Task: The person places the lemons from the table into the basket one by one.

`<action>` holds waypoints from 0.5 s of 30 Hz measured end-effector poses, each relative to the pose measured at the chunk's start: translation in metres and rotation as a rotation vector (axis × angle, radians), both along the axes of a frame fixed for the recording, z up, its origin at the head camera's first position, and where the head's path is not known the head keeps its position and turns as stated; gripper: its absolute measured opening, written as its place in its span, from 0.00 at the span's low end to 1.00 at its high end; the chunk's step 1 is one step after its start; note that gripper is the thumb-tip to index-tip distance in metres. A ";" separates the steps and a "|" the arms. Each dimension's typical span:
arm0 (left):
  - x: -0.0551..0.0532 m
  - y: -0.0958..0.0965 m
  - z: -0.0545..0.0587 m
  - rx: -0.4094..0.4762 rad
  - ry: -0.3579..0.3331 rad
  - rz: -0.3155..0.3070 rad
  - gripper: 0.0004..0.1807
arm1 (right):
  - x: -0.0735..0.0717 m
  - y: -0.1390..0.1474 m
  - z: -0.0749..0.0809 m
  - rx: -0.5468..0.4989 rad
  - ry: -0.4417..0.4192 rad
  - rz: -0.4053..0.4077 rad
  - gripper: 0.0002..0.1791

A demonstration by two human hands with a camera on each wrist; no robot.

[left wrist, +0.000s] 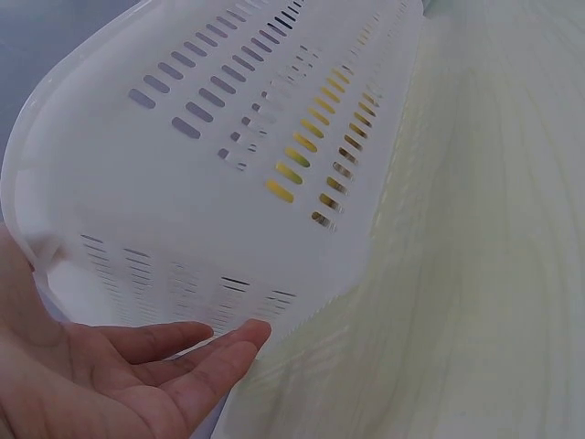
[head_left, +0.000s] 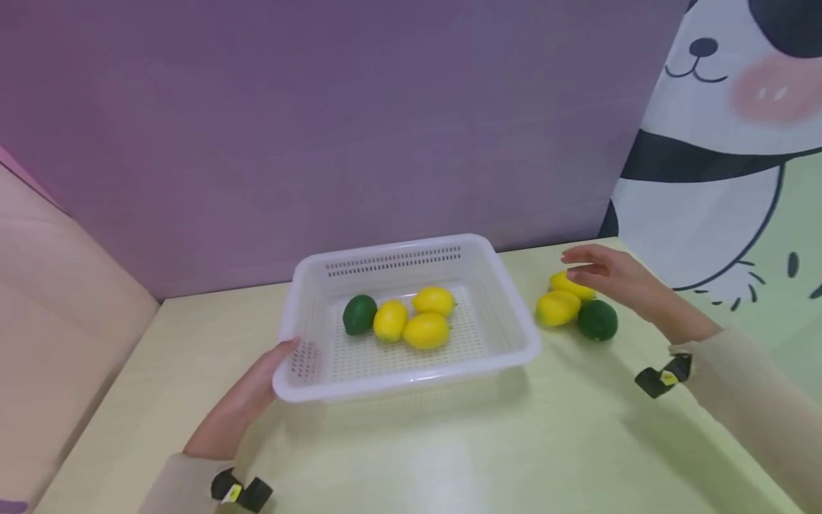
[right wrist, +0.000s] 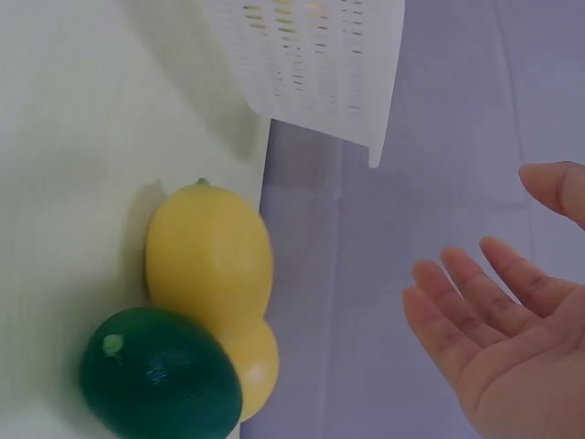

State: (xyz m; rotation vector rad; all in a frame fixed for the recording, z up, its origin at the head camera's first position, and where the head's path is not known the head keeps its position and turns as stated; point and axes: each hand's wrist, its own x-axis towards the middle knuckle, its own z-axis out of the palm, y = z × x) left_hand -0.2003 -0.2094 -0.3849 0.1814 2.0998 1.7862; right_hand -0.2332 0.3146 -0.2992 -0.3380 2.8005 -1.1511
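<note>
A white plastic basket (head_left: 411, 378) with slotted walls holds three yellow lemons (head_left: 427, 331) and one dark green fruit (head_left: 359, 315). My left hand (head_left: 250, 385) grips its left end, thumb at the rim and fingers under the outer wall in the left wrist view. To the basket's right, two more lemons (head_left: 558, 308) and a dark green fruit (head_left: 598, 320) lie close together on the table. Above that group hovers my right hand (head_left: 616, 282), fingers spread loosely and holding nothing. In the right wrist view its palm (right wrist: 530, 366) faces the fruit from a short distance.
The pale wood-patterned table (head_left: 411, 450) meets a purple cloth wall (head_left: 385, 143) behind the basket. A panda picture (head_left: 700, 214) covers the wall at right, and a beige panel (head_left: 58, 307) stands along the left side.
</note>
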 end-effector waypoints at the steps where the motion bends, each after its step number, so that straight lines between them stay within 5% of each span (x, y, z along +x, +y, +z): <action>1: 0.000 0.000 0.000 0.005 -0.001 -0.004 0.35 | 0.000 0.002 -0.003 0.000 0.011 -0.007 0.30; 9: 0.001 0.000 -0.002 -0.015 0.010 0.019 0.34 | 0.003 0.014 -0.022 0.040 0.027 -0.076 0.30; 15: 0.000 0.001 -0.002 -0.016 0.001 0.028 0.34 | 0.006 0.026 -0.036 0.128 -0.046 -0.183 0.42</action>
